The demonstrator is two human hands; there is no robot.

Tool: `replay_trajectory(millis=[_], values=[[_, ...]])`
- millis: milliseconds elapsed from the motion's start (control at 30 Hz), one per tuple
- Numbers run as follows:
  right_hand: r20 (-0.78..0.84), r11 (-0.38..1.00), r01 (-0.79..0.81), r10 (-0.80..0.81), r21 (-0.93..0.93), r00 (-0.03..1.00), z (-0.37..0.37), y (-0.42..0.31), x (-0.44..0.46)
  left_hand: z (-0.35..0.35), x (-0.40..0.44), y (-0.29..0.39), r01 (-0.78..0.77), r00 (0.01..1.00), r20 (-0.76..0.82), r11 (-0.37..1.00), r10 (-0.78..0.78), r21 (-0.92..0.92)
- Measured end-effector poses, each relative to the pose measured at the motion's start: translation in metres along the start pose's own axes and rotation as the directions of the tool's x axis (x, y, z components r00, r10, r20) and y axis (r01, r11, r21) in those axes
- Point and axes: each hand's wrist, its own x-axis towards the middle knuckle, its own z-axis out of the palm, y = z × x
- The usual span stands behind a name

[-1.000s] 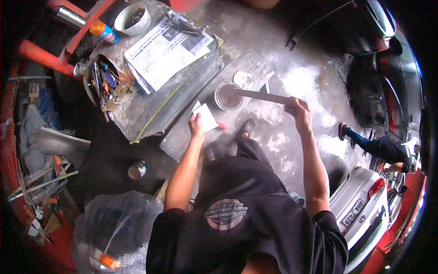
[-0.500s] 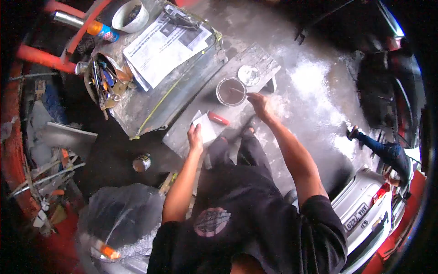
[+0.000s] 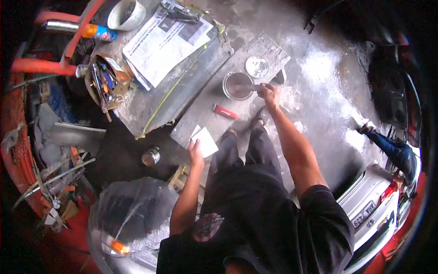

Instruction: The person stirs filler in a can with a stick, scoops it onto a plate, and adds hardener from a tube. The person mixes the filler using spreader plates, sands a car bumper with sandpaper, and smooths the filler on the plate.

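My right hand (image 3: pixel 269 94) is closed around a flat-bladed putty knife (image 3: pixel 255 87), whose blade reaches over the rim of an open round can (image 3: pixel 225 91). Greyish-brown paste fills the can. Beside it lies a round lid (image 3: pixel 257 67) with pale residue. Pinched in my left hand (image 3: pixel 196 154) are white flat pieces (image 3: pixel 207 143), held in front of my legs; their material is unclear. A small red tube (image 3: pixel 225 112) rests on the plank bench (image 3: pixel 194 119), between the can and the white pieces.
Newspaper (image 3: pixel 159 50), a white bucket (image 3: pixel 137 19), a spray can (image 3: pixel 106 33) and a tool holder (image 3: pixel 104 101) sit on the worktable to the left. A tin (image 3: pixel 151 156) stands below. A silver car (image 3: pixel 360 201) and another person (image 3: pixel 394 155) are at right.
The putty knife has risen from the paste to the can's right rim, its blade now more visible. My left hand and the white pieces shifted slightly down, away from the red tube.
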Motion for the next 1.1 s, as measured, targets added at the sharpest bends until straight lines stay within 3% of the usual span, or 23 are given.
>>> replay_trajectory(millis=[67, 200, 333, 433, 500, 567, 633, 667, 700, 767, 800, 833, 900, 933, 1100], values=[[-0.026, 0.904, -0.121, 0.145, 0.410, 0.989, 0.002, 0.002, -0.009, 0.012, 0.005, 0.011, -0.060, 0.997, 0.047, 0.997, 0.058, 0.039], [-0.111, 0.802, -0.109, 0.214, 0.588, 0.971, -0.014, 0.015, -0.023, 0.029, 0.010, 0.029, -0.122, 0.988, 0.103, 0.992, 0.119, 0.025], [-0.047, 0.776, -0.166, 0.244, 0.609, 0.969, -0.046, 0.028, -0.026, 0.032, 0.017, 0.036, -0.135, 0.980, 0.154, 0.990, 0.129, 0.030], [-0.011, 0.851, -0.140, 0.169, 0.506, 0.986, -0.064, 0.026, -0.035, 0.033, 0.022, 0.036, -0.137, 0.978, 0.166, 0.990, 0.130, 0.035], [-0.056, 0.759, -0.183, 0.278, 0.625, 0.959, -0.075, 0.004, -0.046, 0.035, 0.028, 0.033, -0.154, 0.973, 0.178, 0.988, 0.147, 0.026], [-0.071, 0.791, -0.188, 0.280, 0.582, 0.957, -0.085, -0.013, -0.058, 0.038, 0.035, 0.030, -0.167, 0.963, 0.206, 0.985, 0.173, -0.045], [-0.057, 0.857, 0.006, 0.027, 0.515, 0.998, -0.101, -0.022, -0.069, 0.043, 0.045, 0.026, -0.194, 0.952, 0.224, 0.977, 0.208, -0.084], [-0.059, 0.766, -0.113, 0.194, 0.632, 0.979, -0.105, -0.042, -0.075, 0.047, 0.050, 0.025, -0.218, 0.941, 0.239, 0.969, 0.240, -0.114], [-0.061, 0.775, -0.106, 0.184, 0.624, 0.981, -0.110, -0.048, -0.080, 0.051, 0.053, 0.024, -0.217, 0.940, 0.239, 0.968, 0.243, -0.129], [-0.064, 0.959, 0.099, -0.085, 0.266, 0.994, -0.120, -0.062, -0.091, 0.059, 0.061, 0.025, -0.238, 0.935, 0.244, 0.965, 0.259, -0.111], [-0.052, 0.954, 0.267, -0.262, 0.136, 0.964, -0.125, -0.073, -0.100, 0.064, 0.065, 0.025, -0.238, 0.934, 0.242, 0.963, 0.263, -0.127], [-0.047, 0.952, 0.277, -0.273, 0.127, 0.961, -0.128, -0.082, -0.105, 0.068, 0.071, 0.024, -0.251, 0.931, 0.241, 0.959, 0.276, -0.129], [-0.072, 0.923, 0.097, -0.075, 0.373, 0.995, -0.135, -0.099, -0.113, 0.074, 0.081, 0.023, -0.262, 0.927, 0.238, 0.954, 0.291, -0.144], [-0.027, 0.842, -0.029, 0.051, 0.538, 0.998, -0.142, -0.109, -0.113, 0.078, 0.087, 0.022, -0.277, 0.925, 0.235, 0.953, 0.299, -0.126], [-0.018, 0.875, 0.079, -0.080, 0.479, 0.997, -0.178, -0.146, -0.132, 0.098, 0.111, 0.019, -0.252, 0.934, 0.229, 0.959, 0.275, -0.127]])
